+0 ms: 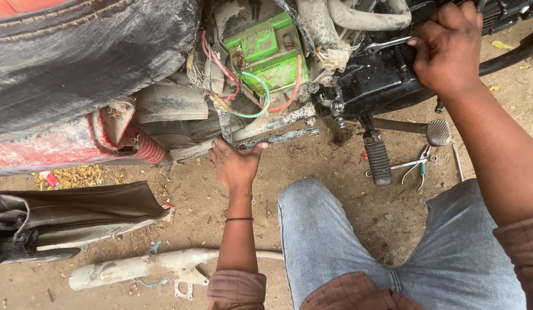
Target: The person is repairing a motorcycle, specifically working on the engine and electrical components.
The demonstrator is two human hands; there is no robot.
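Beside the dusty motorcycle's black engine casing (381, 80), right hand (447, 49) clamps a steel spanner (387, 44); left hand (236, 163) grips a grey frame bar (278, 138).

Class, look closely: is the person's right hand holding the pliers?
No. The right hand grips a spanner against the engine; the pliers lie on the ground.

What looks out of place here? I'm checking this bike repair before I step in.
The exhaust pipe lies detached on the dirt, away from the motorcycle. The green battery sits exposed with loose wires. Pliers lie in the dirt by the footpeg.
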